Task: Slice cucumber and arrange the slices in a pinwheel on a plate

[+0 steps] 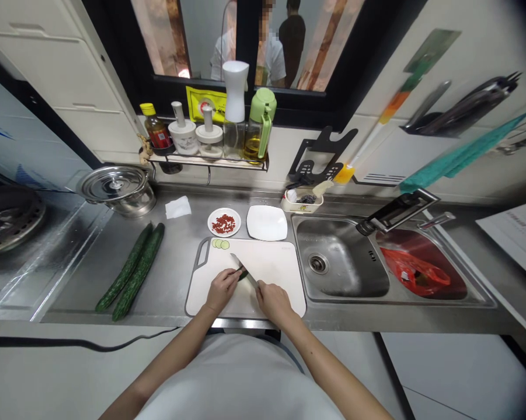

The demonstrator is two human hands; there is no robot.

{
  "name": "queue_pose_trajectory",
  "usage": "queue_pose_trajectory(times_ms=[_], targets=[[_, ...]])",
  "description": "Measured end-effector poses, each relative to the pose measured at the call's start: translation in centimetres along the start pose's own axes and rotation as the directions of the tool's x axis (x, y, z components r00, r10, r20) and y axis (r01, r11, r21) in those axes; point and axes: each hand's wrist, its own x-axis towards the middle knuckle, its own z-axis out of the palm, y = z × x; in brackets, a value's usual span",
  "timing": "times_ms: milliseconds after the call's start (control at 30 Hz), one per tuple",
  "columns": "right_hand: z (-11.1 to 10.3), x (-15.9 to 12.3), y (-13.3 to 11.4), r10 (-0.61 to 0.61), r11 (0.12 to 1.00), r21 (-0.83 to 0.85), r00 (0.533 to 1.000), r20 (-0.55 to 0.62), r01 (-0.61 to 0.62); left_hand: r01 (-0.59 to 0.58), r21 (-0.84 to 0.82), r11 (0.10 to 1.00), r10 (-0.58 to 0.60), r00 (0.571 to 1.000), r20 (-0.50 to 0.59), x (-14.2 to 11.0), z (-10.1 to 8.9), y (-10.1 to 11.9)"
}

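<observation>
A white cutting board with a grey edge lies in front of me on the steel counter. My right hand is wrapped round the handle of a knife, its blade slanting up and left over the board. Beside the blade, my left hand grips a short dark-green cucumber piece, partly hidden by the fingers and knife. Several pale cucumber slices lie at the board's upper left. Two whole cucumbers rest on the counter to the left.
Behind the board are a small plate of chopped red bits and a white square plate. A lidded pot stands at the back left. The sink is at the right, with a red plastic bag in its second basin.
</observation>
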Motion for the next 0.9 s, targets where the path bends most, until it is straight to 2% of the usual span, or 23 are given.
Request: queue_pose_trajectory(times_ms=[500, 900], targets=[[0.0, -1.3, 0.5, 0.000, 1.000, -0.008, 0.998, 0.066, 0.001, 0.007, 0.010, 1.000, -0.007, 1.000, 0.006, -0.1, 0.0, 0.0], [0.3, -2.2, 1.4, -0.021, 1.000, 0.013, 0.998, 0.059, 0.020, -0.010, 0.020, 1.000, 0.011, 1.000, -0.030, -0.3, 0.6, -0.4]])
